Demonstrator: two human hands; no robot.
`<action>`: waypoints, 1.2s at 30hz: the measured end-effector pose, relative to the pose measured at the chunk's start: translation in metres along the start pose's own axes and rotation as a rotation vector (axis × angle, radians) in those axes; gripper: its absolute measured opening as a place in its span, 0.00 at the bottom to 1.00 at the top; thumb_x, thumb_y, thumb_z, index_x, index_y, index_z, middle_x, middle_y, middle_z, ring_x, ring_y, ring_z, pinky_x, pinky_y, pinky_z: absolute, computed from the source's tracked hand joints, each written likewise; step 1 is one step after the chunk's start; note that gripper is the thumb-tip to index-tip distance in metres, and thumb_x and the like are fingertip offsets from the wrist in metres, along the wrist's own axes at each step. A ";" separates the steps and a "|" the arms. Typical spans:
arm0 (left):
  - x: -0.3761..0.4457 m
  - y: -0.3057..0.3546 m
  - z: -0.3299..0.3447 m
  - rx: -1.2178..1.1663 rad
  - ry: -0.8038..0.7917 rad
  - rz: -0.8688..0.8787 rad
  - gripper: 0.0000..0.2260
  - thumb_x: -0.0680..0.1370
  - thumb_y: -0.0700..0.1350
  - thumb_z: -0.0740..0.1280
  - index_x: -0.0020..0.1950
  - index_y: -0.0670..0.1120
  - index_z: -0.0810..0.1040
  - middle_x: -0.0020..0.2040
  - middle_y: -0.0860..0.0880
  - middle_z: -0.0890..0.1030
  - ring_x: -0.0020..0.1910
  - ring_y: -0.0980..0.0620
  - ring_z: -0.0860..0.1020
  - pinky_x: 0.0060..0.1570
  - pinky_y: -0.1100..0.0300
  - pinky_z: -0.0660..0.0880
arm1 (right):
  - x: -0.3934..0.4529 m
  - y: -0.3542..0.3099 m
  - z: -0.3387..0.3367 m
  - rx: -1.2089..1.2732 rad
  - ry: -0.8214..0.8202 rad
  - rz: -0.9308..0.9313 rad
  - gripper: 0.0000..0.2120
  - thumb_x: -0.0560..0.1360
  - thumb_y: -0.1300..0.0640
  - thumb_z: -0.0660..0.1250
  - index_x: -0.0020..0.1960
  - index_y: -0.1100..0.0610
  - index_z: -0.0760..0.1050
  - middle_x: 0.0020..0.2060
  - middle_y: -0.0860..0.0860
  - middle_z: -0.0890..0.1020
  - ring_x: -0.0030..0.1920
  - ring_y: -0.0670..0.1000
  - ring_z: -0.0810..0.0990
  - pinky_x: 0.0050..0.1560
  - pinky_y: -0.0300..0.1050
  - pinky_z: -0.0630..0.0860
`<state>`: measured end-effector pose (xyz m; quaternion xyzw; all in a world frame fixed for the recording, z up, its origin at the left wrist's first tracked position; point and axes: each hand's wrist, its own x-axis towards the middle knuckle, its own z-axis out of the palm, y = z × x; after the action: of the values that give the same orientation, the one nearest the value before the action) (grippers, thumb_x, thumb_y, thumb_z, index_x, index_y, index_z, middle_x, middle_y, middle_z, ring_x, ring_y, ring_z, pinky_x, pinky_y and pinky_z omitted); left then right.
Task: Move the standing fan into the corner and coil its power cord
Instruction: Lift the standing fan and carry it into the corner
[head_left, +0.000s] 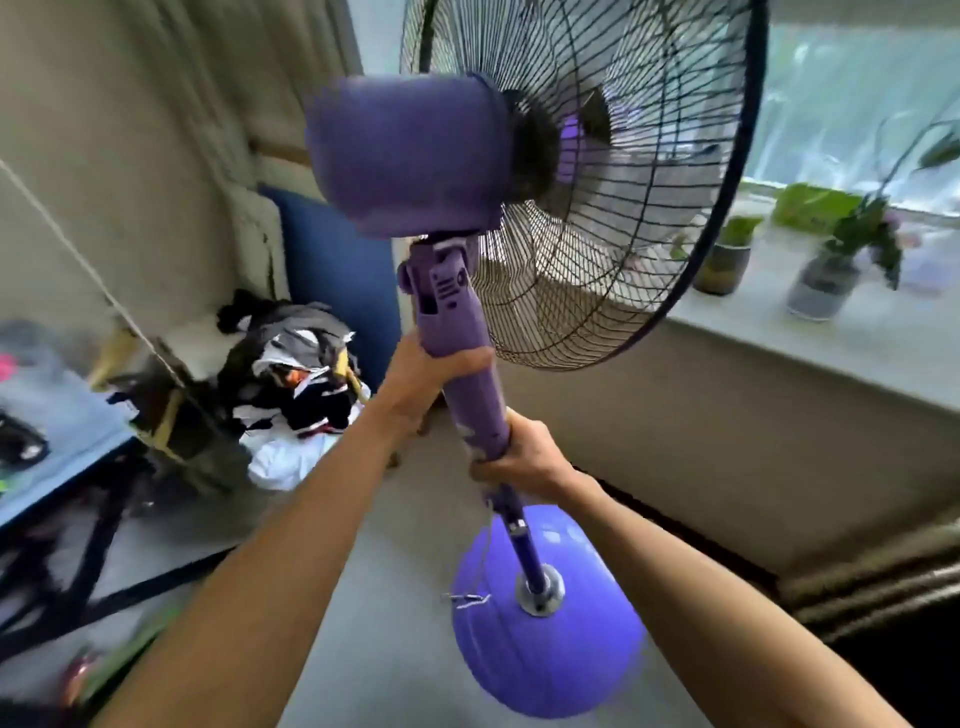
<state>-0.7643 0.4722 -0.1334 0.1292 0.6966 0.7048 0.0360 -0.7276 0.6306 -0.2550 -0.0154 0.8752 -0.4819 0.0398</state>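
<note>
I am noting the round purple base nearest me, low over the floor. Above it my right hand is gripping the lower end of the fan column; my left hand is gripping higher. The column is running up and away, leaning left. The corner with the clothes pile is lying beyond, to the left.

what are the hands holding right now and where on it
Both grip the purple standing fan by its pole: the left hand just below the control section, the right hand lower, at the bottom of the thick upper tube.
</note>
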 end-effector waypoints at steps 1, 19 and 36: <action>-0.014 0.007 -0.020 -0.027 0.058 0.004 0.23 0.59 0.46 0.80 0.52 0.46 0.82 0.45 0.47 0.84 0.44 0.49 0.81 0.44 0.55 0.78 | 0.000 -0.018 0.013 -0.019 -0.041 -0.046 0.19 0.56 0.51 0.77 0.44 0.49 0.74 0.33 0.44 0.81 0.29 0.39 0.73 0.32 0.38 0.75; -0.426 0.096 -0.427 -0.132 1.099 0.136 0.18 0.57 0.40 0.77 0.46 0.46 0.80 0.36 0.54 0.85 0.35 0.56 0.82 0.39 0.61 0.78 | -0.140 -0.355 0.439 -0.373 -0.747 -0.670 0.20 0.61 0.48 0.80 0.50 0.49 0.78 0.40 0.46 0.81 0.38 0.47 0.77 0.33 0.31 0.67; -0.794 0.163 -0.687 0.127 1.785 0.087 0.13 0.57 0.44 0.79 0.40 0.50 0.84 0.38 0.52 0.86 0.36 0.53 0.84 0.37 0.59 0.80 | -0.379 -0.589 0.832 -0.351 -1.310 -1.026 0.18 0.53 0.38 0.74 0.40 0.35 0.74 0.33 0.38 0.80 0.34 0.38 0.80 0.31 0.33 0.73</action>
<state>-0.1373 -0.3839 -0.0737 -0.4389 0.4976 0.5037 -0.5532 -0.2863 -0.3608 -0.1797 -0.6923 0.6219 -0.1914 0.3121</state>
